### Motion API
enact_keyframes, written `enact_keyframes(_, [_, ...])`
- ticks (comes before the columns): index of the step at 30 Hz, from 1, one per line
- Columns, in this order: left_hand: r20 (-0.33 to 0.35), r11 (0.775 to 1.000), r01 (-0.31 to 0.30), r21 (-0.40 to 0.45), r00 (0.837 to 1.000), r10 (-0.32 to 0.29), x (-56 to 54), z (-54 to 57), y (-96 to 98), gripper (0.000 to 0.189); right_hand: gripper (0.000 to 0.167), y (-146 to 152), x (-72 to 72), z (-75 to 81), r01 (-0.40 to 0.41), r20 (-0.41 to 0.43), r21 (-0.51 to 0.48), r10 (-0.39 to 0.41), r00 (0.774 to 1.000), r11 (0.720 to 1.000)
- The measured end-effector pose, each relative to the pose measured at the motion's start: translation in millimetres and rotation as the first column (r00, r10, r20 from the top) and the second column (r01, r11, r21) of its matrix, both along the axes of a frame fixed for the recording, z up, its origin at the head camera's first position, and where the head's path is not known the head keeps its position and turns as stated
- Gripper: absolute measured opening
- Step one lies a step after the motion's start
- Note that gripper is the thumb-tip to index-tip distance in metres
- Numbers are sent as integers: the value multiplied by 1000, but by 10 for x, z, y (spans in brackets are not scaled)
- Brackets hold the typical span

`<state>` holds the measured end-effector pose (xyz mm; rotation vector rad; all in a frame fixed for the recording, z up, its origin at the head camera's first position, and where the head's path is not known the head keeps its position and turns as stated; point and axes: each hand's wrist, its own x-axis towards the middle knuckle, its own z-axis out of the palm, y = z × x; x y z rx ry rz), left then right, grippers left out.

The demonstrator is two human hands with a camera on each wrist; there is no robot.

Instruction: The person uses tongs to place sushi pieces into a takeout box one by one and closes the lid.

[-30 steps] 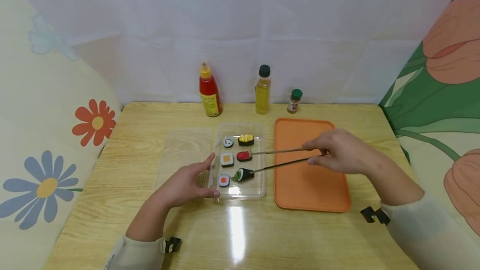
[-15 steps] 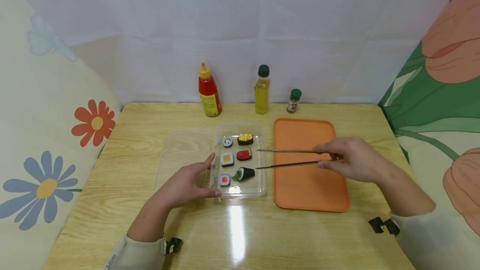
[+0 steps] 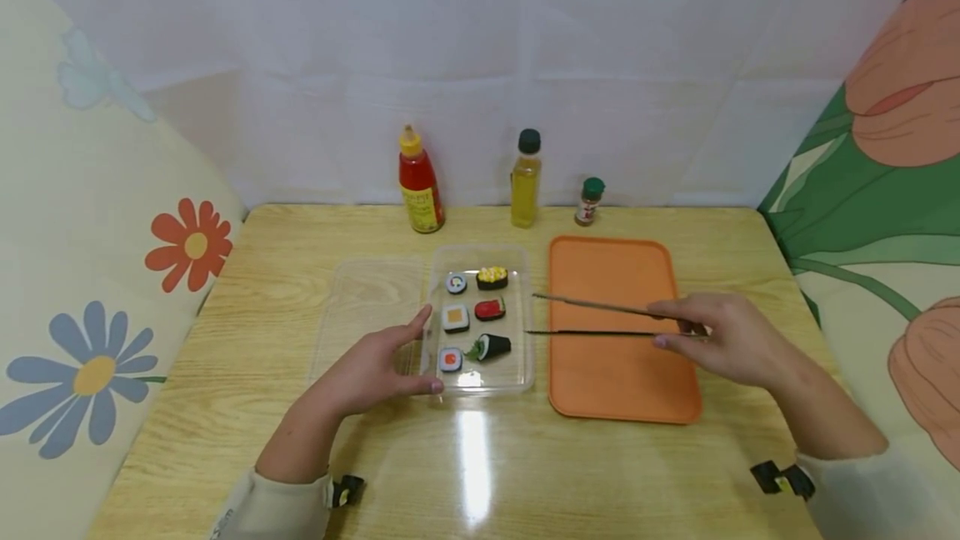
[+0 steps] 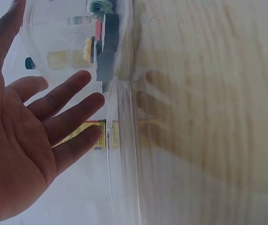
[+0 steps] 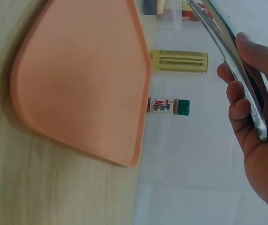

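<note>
My right hand holds metal tongs by the closed end. Their two arms are spread, with nothing between the tips, which lie at the right rim of a clear plastic box. Inside that box sit several toy sushi pieces: a dark cone roll, a red-topped piece, a yellow-topped piece and square and round white-and-dark rolls. My left hand spreads its thumb and fingers along the box's left side. In the left wrist view its fingers are extended and loose.
Right of the box lies an orange tray, under the tongs. A clear lid lies left of the box. Along the back stand a red sauce bottle, an oil bottle and a small green-capped spice jar.
My right hand has drawn the tongs rightward; their tips left the cone roll and red-topped piece and now lie at the box's right rim. The left hand has stayed in place.
</note>
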<state>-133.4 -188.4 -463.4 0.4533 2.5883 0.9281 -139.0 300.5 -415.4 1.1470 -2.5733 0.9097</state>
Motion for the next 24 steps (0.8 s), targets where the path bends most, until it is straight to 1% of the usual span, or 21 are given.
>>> enact_keyframes(5, [14, 1000, -7, 3, 1000, 7, -4, 1, 9, 111, 46, 88, 62, -81, 40, -15, -33, -40, 999, 999])
enact_keyframes(14, [30, 1000, -10, -3, 1000, 10, -1, 17, 12, 113, 47, 235, 170, -198, 132, -30, -48, -133, 991, 990])
enact_keyframes(20, [18, 1000, -3, -10, 1000, 3, -5, 15, 9, 113, 48, 309, 221, -241, 217, -36, -31, -218, 975, 976])
enact_keyframes(24, [12, 1000, 2, -7, 1000, -1, -9, 16, 8, 113, 46, 363, 250, -267, 281, -37, -19, -281, 959, 960])
